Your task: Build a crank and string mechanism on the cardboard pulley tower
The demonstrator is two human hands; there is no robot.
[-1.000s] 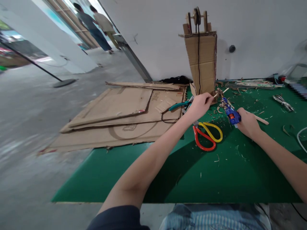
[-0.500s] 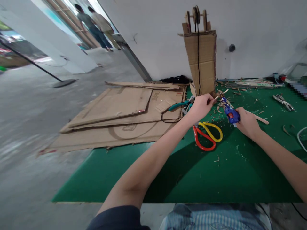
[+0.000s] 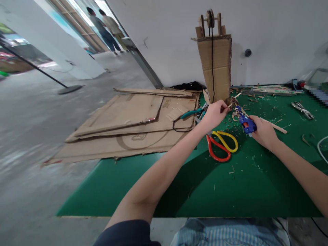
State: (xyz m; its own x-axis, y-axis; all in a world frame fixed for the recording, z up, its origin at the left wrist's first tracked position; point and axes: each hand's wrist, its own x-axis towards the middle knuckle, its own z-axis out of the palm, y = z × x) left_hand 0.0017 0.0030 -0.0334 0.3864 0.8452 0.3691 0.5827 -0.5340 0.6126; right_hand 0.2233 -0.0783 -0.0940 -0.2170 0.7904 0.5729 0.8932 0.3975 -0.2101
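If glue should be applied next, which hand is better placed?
Probably the right hand: it holds the blue plastic glue gun, while the left hand pinches a thin pale wooden stick.

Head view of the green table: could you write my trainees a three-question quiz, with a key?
1. Which hand grips the blue plastic glue gun? A: left. B: right.
2. True or false: the left hand holds a thin pale stick.
3. Fill in: the black cord down the tall brown cardboard tower hangs from a ____ at its top.
Key: 1. B, right hand. 2. True. 3. Wheel.
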